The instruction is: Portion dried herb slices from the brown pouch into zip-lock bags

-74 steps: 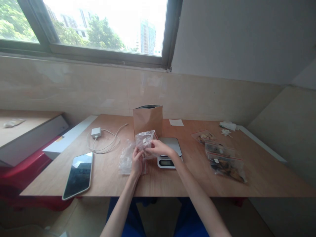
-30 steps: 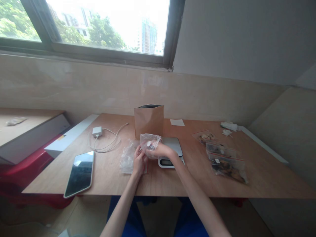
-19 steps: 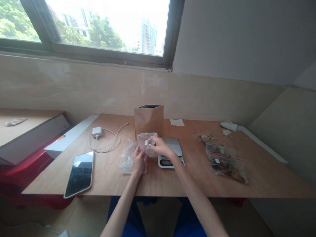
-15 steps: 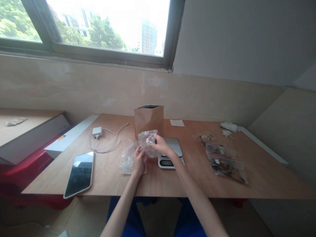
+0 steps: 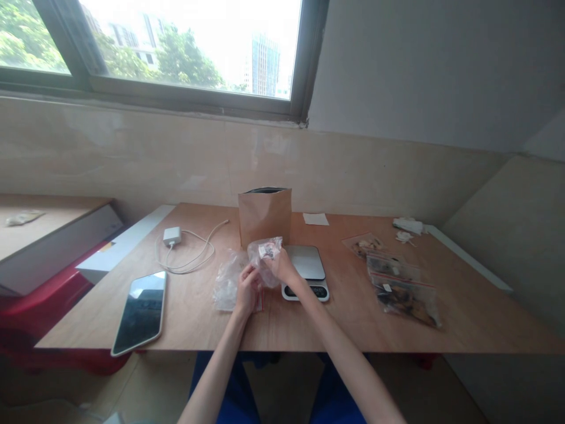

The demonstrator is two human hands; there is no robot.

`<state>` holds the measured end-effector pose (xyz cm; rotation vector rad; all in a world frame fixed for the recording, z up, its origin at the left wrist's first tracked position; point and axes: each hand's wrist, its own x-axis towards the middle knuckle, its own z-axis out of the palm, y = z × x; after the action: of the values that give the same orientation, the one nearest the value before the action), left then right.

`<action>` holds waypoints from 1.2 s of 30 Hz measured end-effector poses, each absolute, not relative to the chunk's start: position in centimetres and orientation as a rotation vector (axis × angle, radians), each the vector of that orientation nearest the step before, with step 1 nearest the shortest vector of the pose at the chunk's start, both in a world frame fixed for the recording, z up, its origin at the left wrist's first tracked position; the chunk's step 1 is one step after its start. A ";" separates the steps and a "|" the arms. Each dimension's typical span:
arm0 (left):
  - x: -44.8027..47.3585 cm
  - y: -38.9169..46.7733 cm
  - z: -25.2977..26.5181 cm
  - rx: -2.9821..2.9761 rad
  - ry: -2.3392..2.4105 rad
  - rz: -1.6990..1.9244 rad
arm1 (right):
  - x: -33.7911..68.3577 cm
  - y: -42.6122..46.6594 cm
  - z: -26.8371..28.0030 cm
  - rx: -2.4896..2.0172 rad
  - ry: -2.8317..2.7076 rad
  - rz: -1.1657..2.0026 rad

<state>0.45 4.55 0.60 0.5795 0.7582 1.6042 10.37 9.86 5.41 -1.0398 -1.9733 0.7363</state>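
Observation:
Between my hands is a clear zip bag (image 5: 260,257) with a small white label, raised in front of the brown stand-up pouch (image 5: 265,215). My left hand (image 5: 248,287) pinches the bag's lower left edge. At its right side, my right hand (image 5: 283,268) has its fingers closed at the bag; whether they are inside it or behind the plastic I cannot tell. Under the left hand lies a pile of clear plastic bags (image 5: 226,285). Just right of the held bag stands a kitchen scale (image 5: 311,263), its dark display partly covered by my right wrist.
Several filled zip bags (image 5: 408,300) lie at the right, beyond them some crumpled white material (image 5: 408,225). A white paper (image 5: 315,219) rests near the wall. At left are a tablet (image 5: 140,312) and a white charger (image 5: 172,235) with its cable. The table's front edge is close to my legs.
My right hand has turned and shifted slightly, and the top of the held bag has crumpled and sunk a little. More of the scale's display shows. My left hand keeps its pinch.

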 end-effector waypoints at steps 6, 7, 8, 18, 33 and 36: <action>0.4 4.6 0.6 0.562 0.757 1.634 | 9.9 9.4 5.2 -1.155 -1.892 0.697; 0.4 4.7 0.6 0.550 0.761 1.649 | 9.8 9.4 5.3 -1.150 -1.889 0.678; 0.4 4.8 0.6 0.535 0.764 1.664 | 9.7 9.4 5.3 -1.130 -1.885 0.660; -0.2 5.4 0.1 0.397 0.707 1.742 | 9.7 9.7 8.7 -1.028 -1.715 0.558; -0.6 5.9 -0.8 0.324 0.769 1.739 | 6.6 22.0 19.3 -0.934 -1.576 0.039; -0.6 6.0 -0.9 0.324 0.770 1.734 | 6.4 22.7 18.4 -1.002 -1.612 0.022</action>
<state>-0.60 5.99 -0.95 0.3240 0.7696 1.7338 6.43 22.71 18.38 -1.0019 -1.6120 0.0225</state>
